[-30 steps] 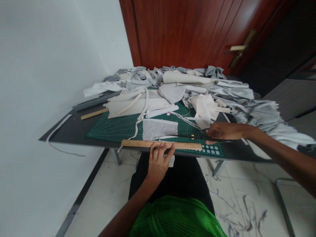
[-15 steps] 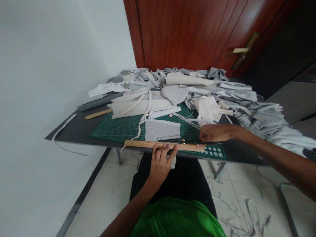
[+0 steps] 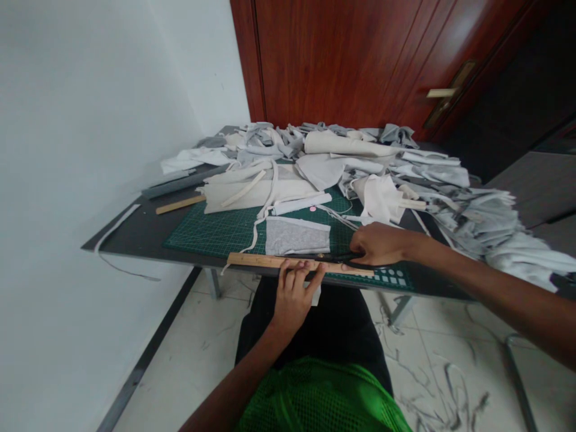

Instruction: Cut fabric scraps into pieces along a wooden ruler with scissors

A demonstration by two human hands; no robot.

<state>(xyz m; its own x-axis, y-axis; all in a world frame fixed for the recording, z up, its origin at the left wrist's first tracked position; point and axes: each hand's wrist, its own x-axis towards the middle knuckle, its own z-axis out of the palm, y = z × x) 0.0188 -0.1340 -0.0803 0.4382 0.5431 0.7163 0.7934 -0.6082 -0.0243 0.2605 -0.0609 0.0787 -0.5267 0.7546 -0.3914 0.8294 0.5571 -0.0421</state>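
A long wooden ruler (image 3: 256, 260) lies along the near edge of a green cutting mat (image 3: 211, 231). My left hand (image 3: 294, 295) presses its fingertips flat on the ruler's middle. A grey rectangle of fabric (image 3: 297, 236) lies just behind the ruler. My right hand (image 3: 378, 243) is closed on the handles of black scissors (image 3: 330, 258), whose blades run leftward along the ruler's far edge under the grey fabric.
The dark table (image 3: 135, 231) carries heaps of white and grey fabric (image 3: 360, 168) at the back and right, a fabric roll (image 3: 297, 204), and a second wooden stick (image 3: 180, 204) at left. A red wooden door (image 3: 351, 60) stands behind. Fabric scraps litter the tiled floor (image 3: 450, 372).
My right hand has slid leftward along the ruler with the scissors, closer to the grey fabric. My left hand has stayed on the ruler.
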